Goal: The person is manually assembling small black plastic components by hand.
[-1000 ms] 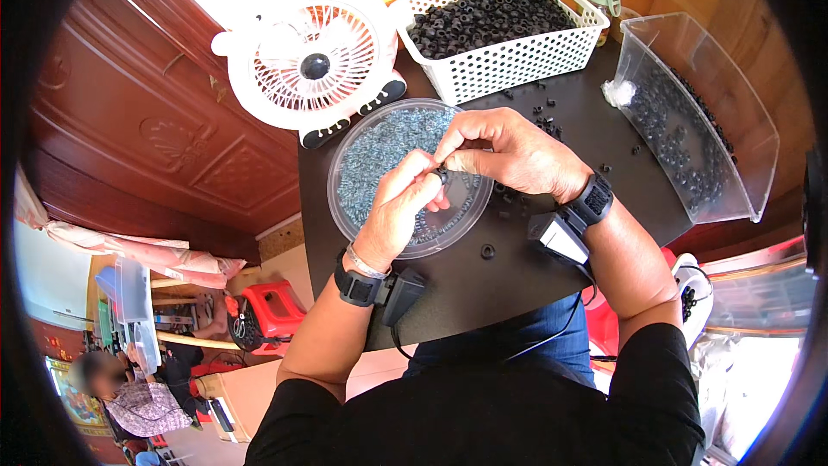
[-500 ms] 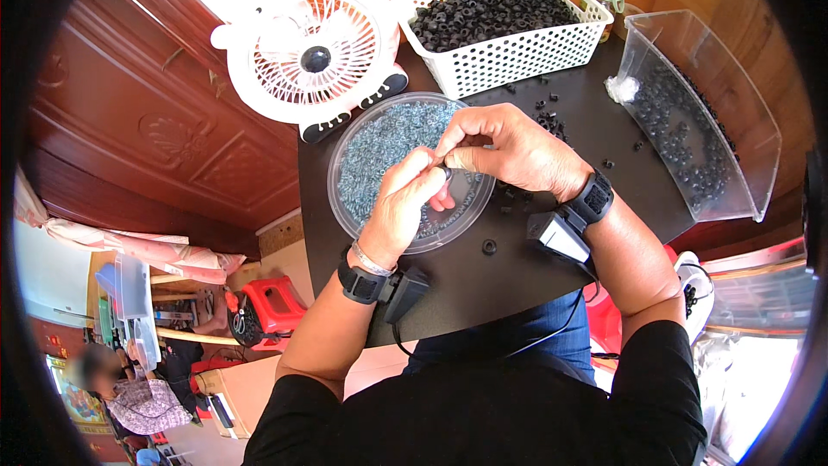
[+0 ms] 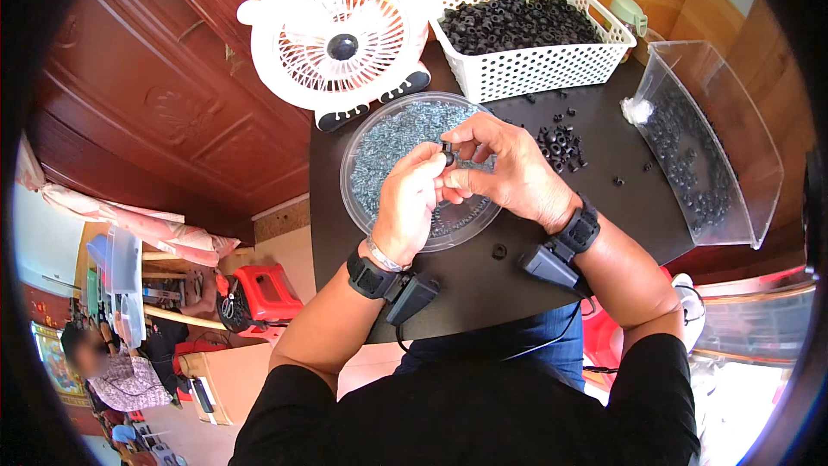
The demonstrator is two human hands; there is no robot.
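Observation:
My left hand [image 3: 410, 198] is closed in a pinch on a small black ring-shaped piece [image 3: 448, 154], over a round clear tub [image 3: 348, 194] of tiny bluish translucent pieces [image 3: 388, 142]. Close against it, my right hand [image 3: 504, 168] has its fingers curled. Its index fingertip is at the top of the black piece and its thumb is near my left fingertips. Whatever lies between those right fingers is too small or hidden to name. Several loose black ring pieces [image 3: 562, 148] lie on the dark table to the right of the tub.
A white perforated basket [image 3: 535, 73] heaped with black pieces stands at the back, beside a white fan [image 3: 342, 47]. A clear bin [image 3: 733, 147] with more black pieces sits on the right. One black ring [image 3: 499, 251] lies near the table's front. Another person [image 3: 121, 371] is far left.
My fingers have shifted at the pinch, and the black piece now shows upright between them. My right index finger has lifted away from the thumb. The whole view has moved slightly.

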